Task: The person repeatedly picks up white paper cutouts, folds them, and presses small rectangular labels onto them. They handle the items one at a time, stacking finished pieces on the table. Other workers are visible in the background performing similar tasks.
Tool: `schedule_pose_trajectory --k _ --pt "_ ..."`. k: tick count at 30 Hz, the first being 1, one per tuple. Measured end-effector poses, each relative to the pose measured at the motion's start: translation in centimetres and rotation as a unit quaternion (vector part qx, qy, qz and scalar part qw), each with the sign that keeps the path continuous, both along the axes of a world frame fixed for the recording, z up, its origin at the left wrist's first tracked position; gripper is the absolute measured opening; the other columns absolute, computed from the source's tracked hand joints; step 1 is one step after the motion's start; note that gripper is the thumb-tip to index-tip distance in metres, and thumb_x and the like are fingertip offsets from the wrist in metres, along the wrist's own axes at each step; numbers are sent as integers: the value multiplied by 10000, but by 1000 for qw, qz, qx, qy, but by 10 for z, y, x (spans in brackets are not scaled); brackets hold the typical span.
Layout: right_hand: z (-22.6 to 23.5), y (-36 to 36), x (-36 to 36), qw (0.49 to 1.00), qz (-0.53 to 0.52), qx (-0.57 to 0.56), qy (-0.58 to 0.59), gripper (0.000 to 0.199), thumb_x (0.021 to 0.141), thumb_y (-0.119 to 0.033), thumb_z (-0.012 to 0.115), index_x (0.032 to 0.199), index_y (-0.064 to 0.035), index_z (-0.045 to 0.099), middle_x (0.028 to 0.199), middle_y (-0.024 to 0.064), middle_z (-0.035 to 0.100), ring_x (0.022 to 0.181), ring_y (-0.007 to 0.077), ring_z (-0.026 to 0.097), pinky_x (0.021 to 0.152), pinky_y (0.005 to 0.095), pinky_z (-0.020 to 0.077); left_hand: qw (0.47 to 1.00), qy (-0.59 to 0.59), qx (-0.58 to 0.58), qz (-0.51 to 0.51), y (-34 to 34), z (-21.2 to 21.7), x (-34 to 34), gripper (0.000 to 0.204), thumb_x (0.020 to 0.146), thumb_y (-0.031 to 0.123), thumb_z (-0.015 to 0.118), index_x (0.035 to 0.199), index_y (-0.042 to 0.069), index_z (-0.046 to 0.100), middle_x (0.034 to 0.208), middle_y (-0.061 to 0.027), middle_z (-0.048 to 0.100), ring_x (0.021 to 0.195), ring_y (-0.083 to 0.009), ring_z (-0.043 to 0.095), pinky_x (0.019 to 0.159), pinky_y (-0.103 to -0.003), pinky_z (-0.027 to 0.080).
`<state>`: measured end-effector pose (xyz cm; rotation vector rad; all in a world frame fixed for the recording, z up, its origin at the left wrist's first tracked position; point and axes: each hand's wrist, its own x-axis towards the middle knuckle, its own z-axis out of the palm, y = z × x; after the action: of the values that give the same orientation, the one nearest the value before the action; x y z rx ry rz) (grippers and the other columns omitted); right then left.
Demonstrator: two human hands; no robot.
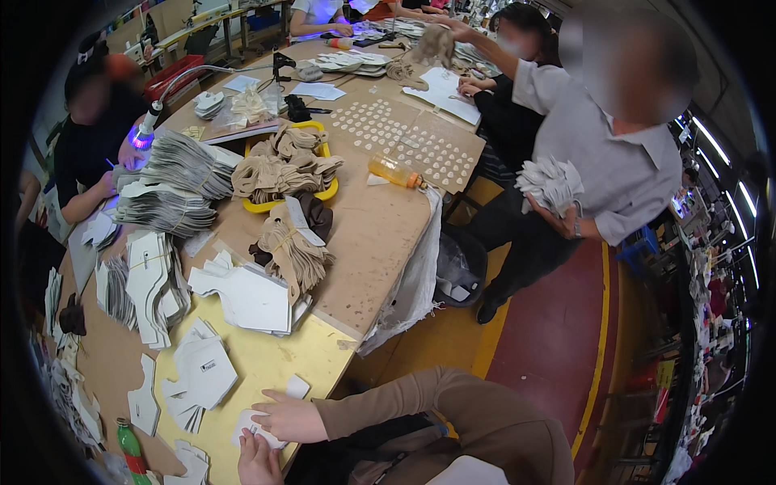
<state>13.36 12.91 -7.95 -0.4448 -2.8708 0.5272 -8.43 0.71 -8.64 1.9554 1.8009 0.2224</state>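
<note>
My right hand (287, 416), in a tan sleeve, lies on a small white cut piece (249, 428) at the near edge of the yellow-topped table (275, 356). My left hand (259, 461) sits just below it, fingertips pinching the same piece's lower edge. Other loose white pieces (202, 372) lie to the left of my hands, and a small white one (297, 386) lies just above my right hand.
Bundled grey and white stacks (166, 206) and beige pieces in a yellow tray (283, 174) fill the table. An orange bottle (394, 171) lies at the table's right side, and a green bottle (129, 449) at the lower left. A standing person (598, 162) holds white pieces beside a black bin (461, 267).
</note>
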Motion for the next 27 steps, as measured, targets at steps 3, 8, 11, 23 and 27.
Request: schedule_pose_trajectory --k 3,8,11,23,27 --pt "4 0 -3 1000 3 -4 -26 208 852 -237 672 1008 -168 791 1412 116 589 1402 312 449 1173 583 316 1000 -6 5 13 0 11 8 434 882 57 669 1289 -87 620 1471 -369 455 1352 -541 462 1136 -502 404" --pt "8 -9 1 999 -10 -33 7 279 870 -327 670 1089 -188 772 1450 119 558 1414 306 440 1166 586 316 996 -19 68 48 -4 41 37 446 838 13 710 1278 -29 653 1470 -254 521 1352 -453 499 1109 -464 420" --pt "13 -5 8 999 -16 -41 26 303 879 -321 677 1142 -192 754 1469 117 545 1427 298 434 1164 593 312 994 -33 64 85 -9 57 48 462 856 52 721 1309 12 644 1477 -224 527 1356 -420 509 1097 -498 421" --pt "47 19 28 998 24 -45 -47 381 882 -237 744 1259 -216 696 1458 -34 575 1362 199 524 1148 594 343 990 -3 19 137 -23 76 48 379 936 168 685 1313 161 649 1517 -39 529 1403 -290 496 1126 -550 379" --pt "58 26 27 997 37 -31 -59 355 880 -233 750 1233 -228 709 1448 -52 584 1347 202 537 1142 591 351 991 15 5 134 -20 81 49 389 943 185 684 1329 166 635 1525 -29 520 1403 -271 499 1125 -549 386"
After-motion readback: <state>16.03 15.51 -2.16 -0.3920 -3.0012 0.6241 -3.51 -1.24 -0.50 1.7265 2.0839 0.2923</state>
